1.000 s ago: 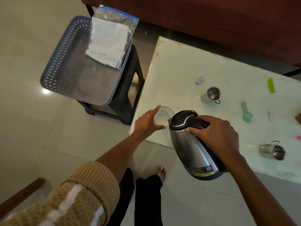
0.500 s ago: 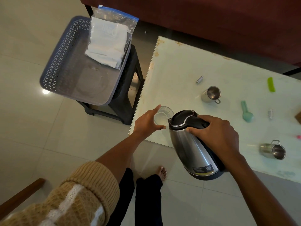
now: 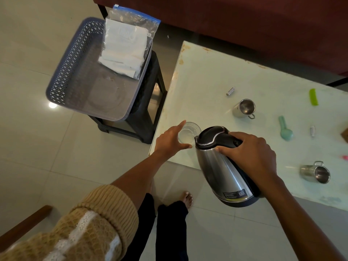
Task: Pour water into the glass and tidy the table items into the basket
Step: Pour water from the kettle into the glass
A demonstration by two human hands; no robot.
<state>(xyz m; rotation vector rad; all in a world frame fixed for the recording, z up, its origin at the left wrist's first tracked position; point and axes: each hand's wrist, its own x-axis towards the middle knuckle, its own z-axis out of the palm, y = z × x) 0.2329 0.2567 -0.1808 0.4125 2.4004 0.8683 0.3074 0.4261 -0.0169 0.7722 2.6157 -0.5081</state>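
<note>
At the near corner of the table, I've got my left hand wrapped round the glass, thumb on the near side and fingers on the far side, just steadying it. It's standing right by the table edge, which is a bit sketchy tbh. My right hand is clamped on the black handle of the kettle, and the kettle is tipped with its spout right over the rim of the glass. So this is the pouring step, no question. I honestly can't tell whether water is running or how full the glass is; the bottom looks pale, that's about it. Next move as I see it: tip a touch more, slowly, aim for the middle of the glass, then level the kettle and set it down somewhere safe on the table. After that comes the tidying, and none of it looks started: a steel cup, a second steel cup lying on its side, a battery and a green scoop are all scattered over the table. The basket sits off to the left on a stool, well apart from them, with only a zip bag leaning in it.
</note>
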